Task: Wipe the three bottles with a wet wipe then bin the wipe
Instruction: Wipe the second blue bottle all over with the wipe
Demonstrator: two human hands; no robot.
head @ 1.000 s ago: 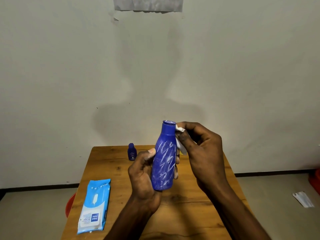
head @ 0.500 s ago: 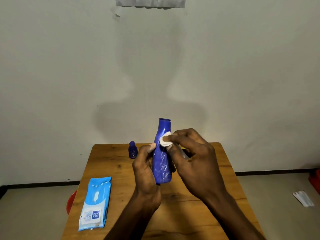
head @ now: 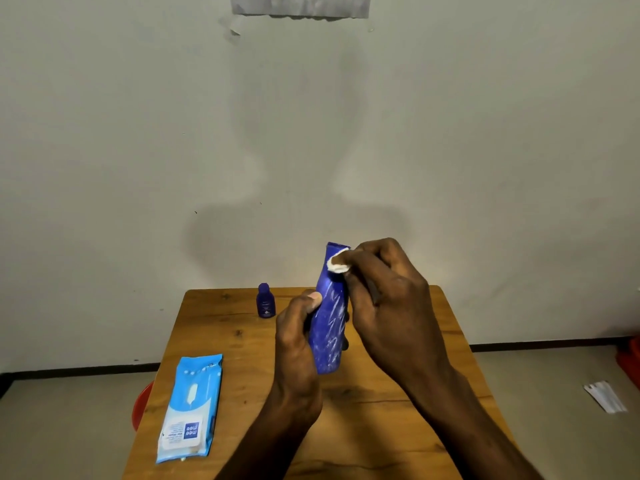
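**Blue bottle held upright, wipe pressed at its neck**

Blue plastic fills your left hand (head: 298, 341): you grip the tall bottle (head: 329, 327) around its lower body, thumb on the front, holding it upright above the middle of the wooden bench (head: 221, 327). Your right hand (head: 391, 299) is clenched around a bunched white wet wipe (head: 337, 264), pressing it against the bottle's neck just below the cap. White streaks show on the bottle's front. A small dark-blue bottle (head: 265, 301) stands at the bench's 11 o'clock edge, well apart from your hands. The pale-blue wipes pack (head: 190, 407) lies flat at 8 o'clock. Something red (head: 142, 403) peeks from under the bench's left edge.
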